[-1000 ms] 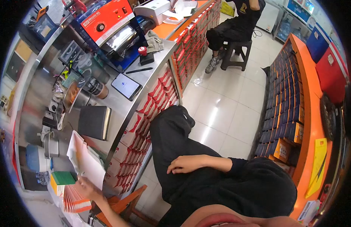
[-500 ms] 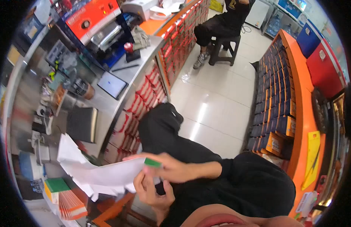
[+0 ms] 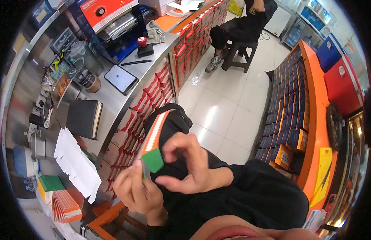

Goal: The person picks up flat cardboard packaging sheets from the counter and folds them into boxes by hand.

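Note:
My left hand pinches the lower end of a long, narrow folded carton, which is orange and white with a green end panel. Just right of the carton, my right hand is curved with thumb and fingers apart, with nothing visible between them. White cut card sheets lie at the counter edge to the left. Lower left, a fanned stack of green, white and orange cartons rests beside them.
On the metal counter are a black notebook, a phone, a cup and a red-handled stamp. Boxes fill shelves both sides. A person sits on a black stool.
The carton has been turned upright, showing its orange and white side. My right hand has come off it, fingers spread. My left hand has moved left. The view has shifted slightly.

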### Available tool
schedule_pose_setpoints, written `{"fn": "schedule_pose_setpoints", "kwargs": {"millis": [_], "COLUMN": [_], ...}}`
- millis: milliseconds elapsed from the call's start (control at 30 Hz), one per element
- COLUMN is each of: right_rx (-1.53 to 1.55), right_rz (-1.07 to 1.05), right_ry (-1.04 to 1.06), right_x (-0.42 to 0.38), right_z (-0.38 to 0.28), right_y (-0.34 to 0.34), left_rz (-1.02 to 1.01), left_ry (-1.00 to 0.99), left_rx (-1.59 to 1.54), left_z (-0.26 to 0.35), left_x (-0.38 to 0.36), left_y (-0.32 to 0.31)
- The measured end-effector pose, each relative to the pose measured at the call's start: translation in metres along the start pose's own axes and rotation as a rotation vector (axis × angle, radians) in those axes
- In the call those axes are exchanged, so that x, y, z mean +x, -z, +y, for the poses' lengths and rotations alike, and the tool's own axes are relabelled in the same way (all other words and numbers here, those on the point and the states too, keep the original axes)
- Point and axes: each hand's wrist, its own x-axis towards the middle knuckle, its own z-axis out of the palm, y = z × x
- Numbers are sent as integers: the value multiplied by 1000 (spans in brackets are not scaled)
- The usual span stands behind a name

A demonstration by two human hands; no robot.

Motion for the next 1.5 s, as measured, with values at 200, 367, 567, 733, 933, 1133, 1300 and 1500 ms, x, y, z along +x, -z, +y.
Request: {"fn": "schedule_pose_setpoints", "kwargs": {"millis": [200,367,567,733,933,1133,1300,1500], "right_rx": [417,139,-119,38,-42,-306,-248,448], "right_rz": [-72,-92,51,59,137,202,113,-24], "right_ry": [-143,-23,197,161,224,171,48,-408], "right_x": [28,37,27,14,1,-2,-5,-2], "right_z": [-16,-39,-41,-28,-23,-10,3,33], "right_y": [9,23,12,7,-6,-19,-19,15], "left_rz": [26,123,-100,-37,-96,-142,-133,-245], "left_ry": [-201,27,489,785,745,662,709,651], "left_rx": [-36,-221,-422,-1104,-1145,-923,-937,-1074], "left_z": [-6,-3,13,4,13,0,-11,-28], "left_x": [-7,7,15,2,9,6,-2,-3], "left_y": [0,-1,28,25,19,9,8,7]}}
